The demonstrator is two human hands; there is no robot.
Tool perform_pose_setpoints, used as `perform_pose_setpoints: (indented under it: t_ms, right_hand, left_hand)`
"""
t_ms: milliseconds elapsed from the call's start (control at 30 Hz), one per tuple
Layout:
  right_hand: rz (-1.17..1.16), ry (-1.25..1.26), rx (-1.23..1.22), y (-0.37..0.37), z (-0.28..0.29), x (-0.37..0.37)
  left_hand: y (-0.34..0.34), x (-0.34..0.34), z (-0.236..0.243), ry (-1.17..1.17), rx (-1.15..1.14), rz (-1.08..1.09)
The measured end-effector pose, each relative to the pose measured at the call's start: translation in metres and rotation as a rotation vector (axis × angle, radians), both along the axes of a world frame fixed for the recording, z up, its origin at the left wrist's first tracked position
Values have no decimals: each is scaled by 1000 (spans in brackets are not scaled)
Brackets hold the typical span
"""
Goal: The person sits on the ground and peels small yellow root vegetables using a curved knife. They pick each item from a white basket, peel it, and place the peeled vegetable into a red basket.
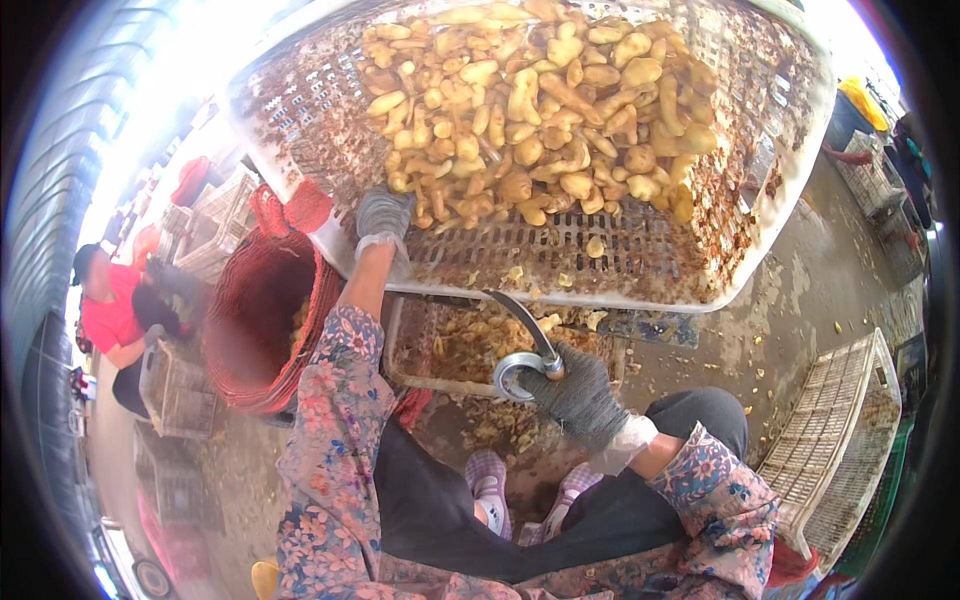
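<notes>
A large, dirty white plastic crate (480, 285) stands tilted before me, with a heap of yellow, knobby pieces like ginger root (530, 120) in it. My left hand (385, 217), in a grey glove, reaches over the near left rim and touches the left edge of the heap. Its fingertips are hard to make out, so I cannot tell whether it grips a piece. Lower and to the right, my gloved right hand (580, 395) is closed round the handle of a curved knife (530, 325). The blade points up and left, and a round metal piece (517, 376) sits beside the handle.
Beneath the crate lies a shallow tray (400, 375) with yellow scraps. A red woven basket (270, 340) stands at my left. At right leans a white slatted crate (835, 430). A person in a red top (112, 310) sits far left among crates. Scraps litter the wet floor.
</notes>
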State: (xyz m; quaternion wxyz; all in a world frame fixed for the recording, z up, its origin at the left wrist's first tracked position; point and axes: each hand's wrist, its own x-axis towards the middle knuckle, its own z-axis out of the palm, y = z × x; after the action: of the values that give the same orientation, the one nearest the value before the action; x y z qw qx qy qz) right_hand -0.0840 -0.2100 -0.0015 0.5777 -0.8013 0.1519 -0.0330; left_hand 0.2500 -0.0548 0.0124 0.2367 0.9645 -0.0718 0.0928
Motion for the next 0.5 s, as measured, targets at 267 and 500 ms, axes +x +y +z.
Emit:
perform_pose_setpoints:
  t_ms: [267,500]
  right_hand:
    - [-141,-118,-46,-14,-11,17]
    - [-223,-112,545,-9,33,9]
  left_hand:
    - [18,-109,14,249,-990,-412]
    - [41,-209,42,809,-1380,-472]
